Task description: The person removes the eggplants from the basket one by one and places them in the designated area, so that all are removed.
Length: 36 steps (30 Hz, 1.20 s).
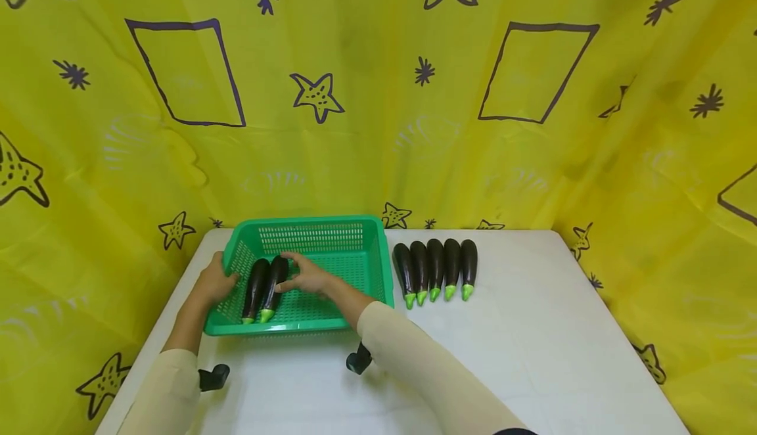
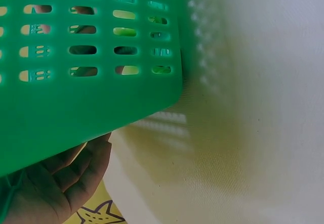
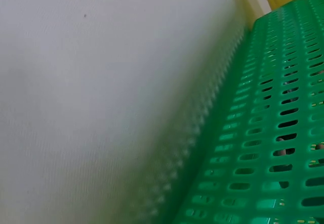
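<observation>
A green plastic basket point(image 1: 296, 327) stands at the table's back left, its slotted wall point(image 2: 101, 100) filling much of the left wrist view. My left hand point(image 1: 214, 282) holds the basket by its left side; the left wrist view shows its fingers point(image 2: 83, 176) against the rim. Two dark eggplants with green stem ends lie side by side at the left inside the basket. My right hand point(image 1: 309, 276) grips the inner eggplant point(image 1: 273, 290), thumb and fingers about its upper part. The outer eggplant point(image 1: 255, 289) lies beside it. From the right wrist, only the basket's outer wall point(image 3: 268, 118) and the tabletop show clearly.
Several eggplants point(image 1: 436, 267) lie in a row on the white table point(image 1: 532, 343), right of the basket, stem ends toward me. A yellow curtain point(image 1: 378, 159) with drawn stars hangs around the table's back and sides.
</observation>
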{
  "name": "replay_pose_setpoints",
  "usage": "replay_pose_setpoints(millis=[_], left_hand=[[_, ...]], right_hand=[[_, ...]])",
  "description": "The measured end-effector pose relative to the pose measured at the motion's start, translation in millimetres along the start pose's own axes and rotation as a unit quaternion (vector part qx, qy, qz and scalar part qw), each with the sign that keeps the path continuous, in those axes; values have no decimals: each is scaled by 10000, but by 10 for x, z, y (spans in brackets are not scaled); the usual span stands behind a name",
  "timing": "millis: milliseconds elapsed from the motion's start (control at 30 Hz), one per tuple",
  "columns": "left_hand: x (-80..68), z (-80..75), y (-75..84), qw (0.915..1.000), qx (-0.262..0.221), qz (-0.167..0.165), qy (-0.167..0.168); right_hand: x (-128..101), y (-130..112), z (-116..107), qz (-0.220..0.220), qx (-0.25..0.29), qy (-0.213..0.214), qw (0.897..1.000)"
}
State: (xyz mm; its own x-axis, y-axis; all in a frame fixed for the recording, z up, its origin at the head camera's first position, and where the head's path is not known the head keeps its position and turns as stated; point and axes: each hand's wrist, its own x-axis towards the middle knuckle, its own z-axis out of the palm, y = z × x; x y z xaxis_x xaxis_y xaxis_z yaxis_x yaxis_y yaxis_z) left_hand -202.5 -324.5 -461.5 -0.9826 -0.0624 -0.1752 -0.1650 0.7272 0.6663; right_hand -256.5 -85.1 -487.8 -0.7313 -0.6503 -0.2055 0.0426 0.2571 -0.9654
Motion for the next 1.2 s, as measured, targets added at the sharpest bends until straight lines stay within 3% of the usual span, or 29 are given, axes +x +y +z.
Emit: replay_pose_setpoints(millis=[367, 767, 1200], left_hand=[[-22, 9, 23, 10000, -37, -52, 14], [-21, 0, 22, 10000, -49, -10, 27], [-17, 10, 13, 10000, -41, 13, 46]], right_hand=[[97, 37, 29, -99, -167, -284, 9994], [172, 86, 9, 80, 474, 271, 9985], [177, 104, 14, 134, 546, -9, 9984]])
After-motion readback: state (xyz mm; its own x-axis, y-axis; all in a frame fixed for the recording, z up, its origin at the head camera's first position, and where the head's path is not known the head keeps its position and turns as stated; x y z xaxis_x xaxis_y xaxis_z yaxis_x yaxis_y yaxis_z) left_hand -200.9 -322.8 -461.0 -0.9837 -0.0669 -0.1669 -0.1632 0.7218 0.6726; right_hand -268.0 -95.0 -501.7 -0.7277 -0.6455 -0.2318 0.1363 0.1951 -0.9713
